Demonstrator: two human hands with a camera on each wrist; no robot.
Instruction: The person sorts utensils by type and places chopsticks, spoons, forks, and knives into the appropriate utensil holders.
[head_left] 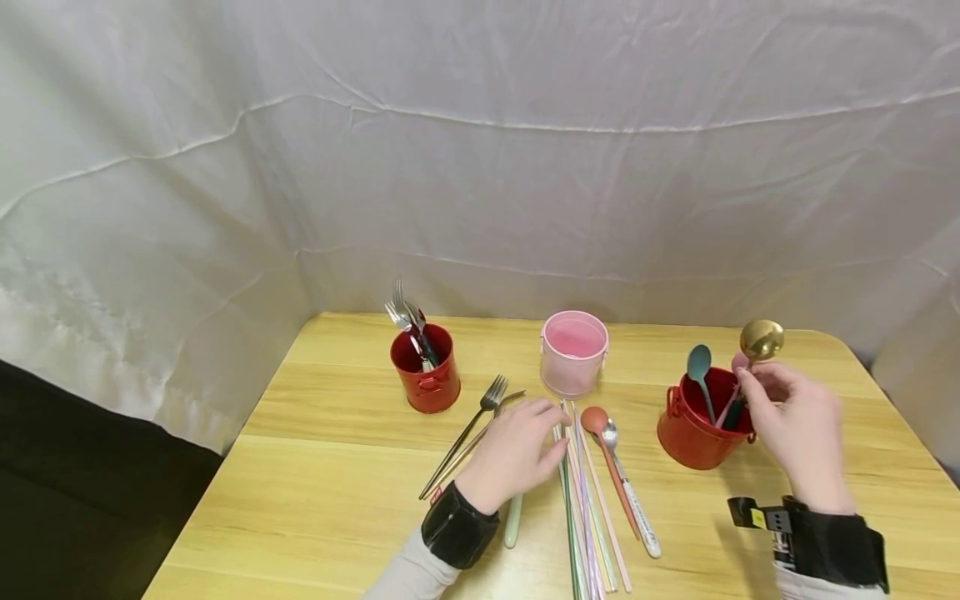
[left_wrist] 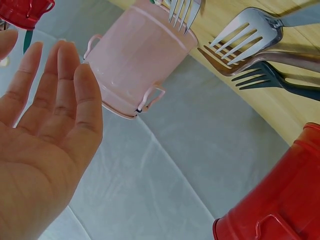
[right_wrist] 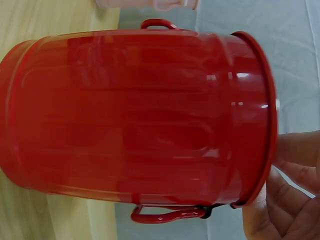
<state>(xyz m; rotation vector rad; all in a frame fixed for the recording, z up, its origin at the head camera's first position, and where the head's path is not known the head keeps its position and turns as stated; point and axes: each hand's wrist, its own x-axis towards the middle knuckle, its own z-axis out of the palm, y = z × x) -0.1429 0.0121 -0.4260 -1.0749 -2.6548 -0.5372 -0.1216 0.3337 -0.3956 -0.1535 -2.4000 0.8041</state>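
The gold spoon (head_left: 762, 340) stands bowl uppermost, its long axis steep, the handle slanting down toward the mouth of the right red bucket (head_left: 693, 440); the right hand (head_left: 798, 425) pinches it between thumb and finger. The left hand (head_left: 517, 450), fingers loosely extended and grasping nothing, is beside the straws (head_left: 583, 517); contact I cannot tell. Only the left wrist view bares its palm; in the right wrist view the bucket's wall dominates. Counts: pink bucket (head_left: 572, 373), one; left red bucket (head_left: 431, 392), one, bearing three forks (head_left: 400, 317).
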